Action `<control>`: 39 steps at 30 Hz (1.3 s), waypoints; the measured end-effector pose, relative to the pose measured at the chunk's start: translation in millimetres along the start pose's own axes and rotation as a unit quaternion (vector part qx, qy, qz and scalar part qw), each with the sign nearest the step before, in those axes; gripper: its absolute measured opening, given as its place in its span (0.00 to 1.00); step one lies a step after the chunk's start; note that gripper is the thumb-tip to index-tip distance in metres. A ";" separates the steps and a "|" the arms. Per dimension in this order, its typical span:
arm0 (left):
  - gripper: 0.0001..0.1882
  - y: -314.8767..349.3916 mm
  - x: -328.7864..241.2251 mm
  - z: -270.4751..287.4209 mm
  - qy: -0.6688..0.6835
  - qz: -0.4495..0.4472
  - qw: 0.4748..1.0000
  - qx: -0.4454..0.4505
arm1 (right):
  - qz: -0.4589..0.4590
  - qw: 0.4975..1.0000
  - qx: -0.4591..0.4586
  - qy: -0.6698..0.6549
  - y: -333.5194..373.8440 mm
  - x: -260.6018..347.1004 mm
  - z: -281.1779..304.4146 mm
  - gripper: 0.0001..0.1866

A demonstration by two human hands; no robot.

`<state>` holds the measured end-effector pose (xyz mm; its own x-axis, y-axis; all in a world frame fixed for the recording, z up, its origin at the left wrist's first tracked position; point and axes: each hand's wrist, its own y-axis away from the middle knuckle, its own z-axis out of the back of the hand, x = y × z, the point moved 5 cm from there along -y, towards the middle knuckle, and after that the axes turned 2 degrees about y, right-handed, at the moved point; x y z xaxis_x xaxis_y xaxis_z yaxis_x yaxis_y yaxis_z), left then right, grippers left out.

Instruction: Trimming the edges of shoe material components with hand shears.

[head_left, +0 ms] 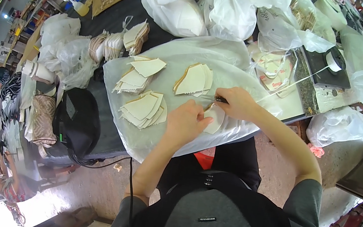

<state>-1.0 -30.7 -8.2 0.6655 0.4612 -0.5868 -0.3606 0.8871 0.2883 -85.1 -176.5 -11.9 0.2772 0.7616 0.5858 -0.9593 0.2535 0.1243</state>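
My left hand (186,123) is closed at the edge of a curved cream-coloured piece (215,119), its thumb against the piece and its fingertips partly hidden. My right hand (236,103) is closed round the dark handle of what look like small scissors (207,97), their thin metal end toward my left hand. Just beyond the hands lies a fanned stack of cream pieces (194,80) with a tan edge. More such stacks, a far one (147,66), a middle one (133,80) and a near one (145,108), lie to the left on the white plastic sheet (178,56).
Filled plastic bags (230,9) crowd the table's far side. Tied bundles of pieces (135,37) and a black bag (77,121) sit at the left. A dark board with a tape roll (333,61) lies at the far right. A cable (131,181) hangs beside my left arm.
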 end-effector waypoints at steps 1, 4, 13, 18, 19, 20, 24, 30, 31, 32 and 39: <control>0.22 0.8 0.2 -3.8 -0.004 -0.003 1.000 -0.004 | -0.009 0.999 -0.029 -0.043 3.6 -1.7 2.0 0.12; 0.21 11.2 -9.7 -1.3 -0.007 -0.091 0.980 -0.174 | 0.049 0.954 -0.279 -0.103 25.7 5.0 32.5 0.11; 0.27 36.0 -21.5 -5.7 -0.055 -0.177 0.970 -0.156 | -0.156 0.932 -0.230 -0.231 90.4 11.3 -19.5 0.15; 0.31 52.8 -21.7 -22.6 -0.132 -0.236 0.945 -0.184 | -0.221 0.836 -0.187 -0.466 97.0 13.6 -57.3 0.16; 0.31 54.7 -16.9 -25.5 -0.133 -0.236 0.945 -0.182 | -0.226 0.857 -0.207 -0.415 100.9 13.2 -57.6 0.17; 0.30 59.9 -12.5 -25.6 -0.145 -0.245 0.936 -0.206 | -0.227 0.856 -0.207 -0.416 104.6 13.2 -60.1 0.17; 0.31 76.9 -29.7 -21.1 -0.171 -0.304 0.895 -0.279 | -0.210 0.779 -0.220 -0.549 115.1 21.4 -55.7 0.12; 0.20 87.1 -10.6 -7.4 0.272 -0.192 0.815 -0.475 | -0.152 0.621 -0.222 -0.736 113.6 45.4 -50.6 0.06; 0.20 90.6 -14.4 -2.6 0.272 -0.193 0.815 -0.474 | -0.152 0.641 -0.242 -0.712 115.9 46.4 -48.7 0.05; 0.17 87.6 -6.9 -3.7 0.524 -0.152 0.751 -0.373 | -0.152 0.660 -0.262 -0.688 116.9 46.8 -46.2 0.05; 0.09 71.8 -14.2 -23.4 0.621 -0.047 0.744 -0.243 | -0.095 0.740 -0.247 -0.618 122.3 60.5 -40.7 0.12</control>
<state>-51.6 26.0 3.1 -0.3061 -0.2430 -0.9205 -0.7447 0.6634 0.0725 -183.5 -75.2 6.2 -0.1501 -0.3664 0.9183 -0.6881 0.7057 0.1690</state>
